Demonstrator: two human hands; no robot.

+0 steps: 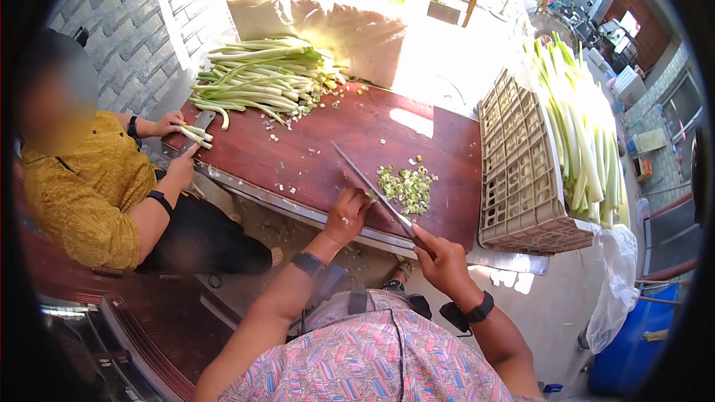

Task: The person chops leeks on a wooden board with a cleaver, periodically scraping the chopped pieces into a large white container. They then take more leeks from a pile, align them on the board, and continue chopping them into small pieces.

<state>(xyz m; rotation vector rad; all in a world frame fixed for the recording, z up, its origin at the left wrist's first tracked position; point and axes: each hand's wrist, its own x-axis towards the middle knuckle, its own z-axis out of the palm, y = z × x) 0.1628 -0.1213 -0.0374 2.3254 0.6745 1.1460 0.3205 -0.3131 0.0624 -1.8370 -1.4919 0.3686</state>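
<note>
My right hand (445, 262) is closed around the handle of a long kitchen knife (370, 184), its blade slanting up and left over the red-brown board. Just left of the blade, my left hand (347, 216) pinches a short end of green onion (370, 196), mostly hidden by the fingers. Right of the blade lies a loose pile of chopped green onion (408, 187). Farther back on the left, a big heap of whole green onions (268, 78) rests on the board, with small cut bits scattered near it.
A co-worker in a yellow top (89, 186) sits at the left end, holding green onions (196, 136) and a broad blade. A plastic crate (521, 171) of long green onions (573, 134) stands right of the board (313, 156). A blue barrel (633, 342) is lower right.
</note>
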